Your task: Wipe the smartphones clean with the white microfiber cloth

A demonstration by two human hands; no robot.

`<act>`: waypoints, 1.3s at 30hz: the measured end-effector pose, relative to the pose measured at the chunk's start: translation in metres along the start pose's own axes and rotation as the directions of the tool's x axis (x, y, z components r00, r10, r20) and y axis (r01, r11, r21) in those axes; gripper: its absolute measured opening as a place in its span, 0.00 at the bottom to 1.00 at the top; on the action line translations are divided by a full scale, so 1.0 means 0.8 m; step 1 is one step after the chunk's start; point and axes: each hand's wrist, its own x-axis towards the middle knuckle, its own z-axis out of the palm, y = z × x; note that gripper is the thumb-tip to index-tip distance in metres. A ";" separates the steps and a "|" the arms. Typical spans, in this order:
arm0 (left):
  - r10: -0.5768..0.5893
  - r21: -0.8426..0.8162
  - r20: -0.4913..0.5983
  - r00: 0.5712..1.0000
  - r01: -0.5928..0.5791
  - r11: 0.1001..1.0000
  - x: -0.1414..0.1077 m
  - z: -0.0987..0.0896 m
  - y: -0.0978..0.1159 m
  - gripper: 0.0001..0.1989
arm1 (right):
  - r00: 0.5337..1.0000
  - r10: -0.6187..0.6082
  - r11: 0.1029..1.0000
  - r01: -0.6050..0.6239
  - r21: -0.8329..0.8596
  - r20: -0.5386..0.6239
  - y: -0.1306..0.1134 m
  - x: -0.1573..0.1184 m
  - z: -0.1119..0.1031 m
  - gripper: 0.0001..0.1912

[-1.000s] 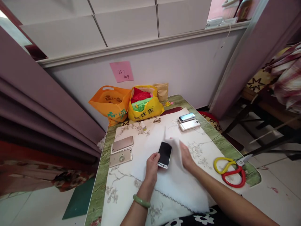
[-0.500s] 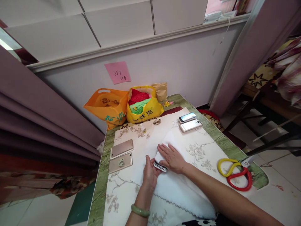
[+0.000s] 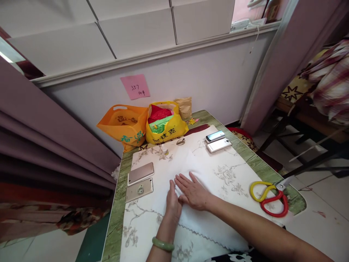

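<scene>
A white cloth [image 3: 209,227] with a zigzag-cut edge lies spread on the table in front of me. My right hand [image 3: 194,191] rests flat on it, fingers stretched out and pointing to the upper left. Against the right hand's lower left side is my left hand [image 3: 173,203], thumb pointing up; its other fingers are hidden. A green bangle [image 3: 163,244] circles the left wrist. The small phone-like object between the hands earlier is out of sight now. Two gold phones [image 3: 141,173] lie to the left of my hands, backs up.
Two more phones [image 3: 219,145] lie at the back right. Large scissors [image 3: 269,198] with yellow and red handles rest by the right edge. A small bottle [image 3: 165,149] and glasses [image 3: 180,142] lie farther back, before an orange bag [image 3: 122,125] and a yellow bag [image 3: 169,134].
My right hand has slid slightly left and down with the cloth, covering the small phone-like object that showed before. The left hand has turned more edge-on against it.
</scene>
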 end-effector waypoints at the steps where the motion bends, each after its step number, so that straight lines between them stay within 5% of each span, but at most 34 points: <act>1: -0.003 -0.004 0.016 1.000 0.003 1.000 0.000 0.000 0.000 0.22 | 0.999 -0.026 1.000 0.025 0.015 0.019 0.002 0.003 -0.003 0.33; 5: -0.025 0.022 0.063 0.998 0.024 0.999 -0.001 0.003 0.002 0.23 | 0.998 0.047 0.998 -0.048 0.034 0.029 0.032 0.025 -0.012 0.31; 9: -0.007 0.081 0.122 0.992 -0.003 0.997 0.002 -0.001 -0.004 0.17 | 0.974 0.206 0.972 -0.192 0.132 -0.094 0.064 0.042 -0.013 0.27; 13: 0.057 0.056 0.157 0.986 -0.067 0.996 0.005 -0.010 -0.010 0.13 | 0.868 0.405 0.866 -0.263 0.424 -0.287 0.074 0.040 -0.013 0.21; 17: 0.060 -0.029 0.116 0.991 -0.057 0.998 0.005 -0.012 -0.004 0.12 | 0.733 0.580 0.759 -0.329 0.562 -0.354 0.061 0.028 -0.024 0.30; 19: 0.036 -0.072 0.101 0.994 -0.029 0.997 0.006 -0.010 0.000 0.10 | 0.707 0.597 0.730 -0.282 0.622 -0.379 0.042 0.020 -0.031 0.29; 21: 0.019 -0.126 0.090 0.996 -0.007 0.992 0.006 -0.008 0.004 0.08 | 0.786 0.465 0.797 -0.170 0.579 -0.408 0.018 0.014 -0.034 0.24; 23: 0.009 -0.169 0.085 0.996 0.006 0.986 0.008 -0.007 0.005 0.07 | 0.901 0.209 0.907 -0.033 0.419 -0.380 -0.005 0.010 -0.034 0.19; 25: 0.004 -0.178 0.090 0.996 0.012 0.984 0.009 -0.007 0.005 0.07 | 0.955 0.032 0.962 0.051 0.268 -0.295 -0.020 0.011 -0.032 0.17; 30: -0.009 -0.120 0.133 0.991 0.025 0.992 0.011 -0.009 0.007 0.08 | 0.960 0.151 0.971 -0.100 0.218 -0.235 0.006 0.026 -0.028 0.17; 34: -0.040 -0.006 0.178 0.983 0.041 0.999 0.009 -0.013 0.011 0.14 | 0.907 0.334 0.922 -0.258 0.288 -0.257 0.056 0.041 -0.021 0.20; 39: -0.017 0.013 0.210 0.977 0.015 1.000 0.001 -0.019 0.011 0.17 | 0.719 0.557 0.810 -0.360 0.463 -0.415 0.079 0.046 -0.004 0.24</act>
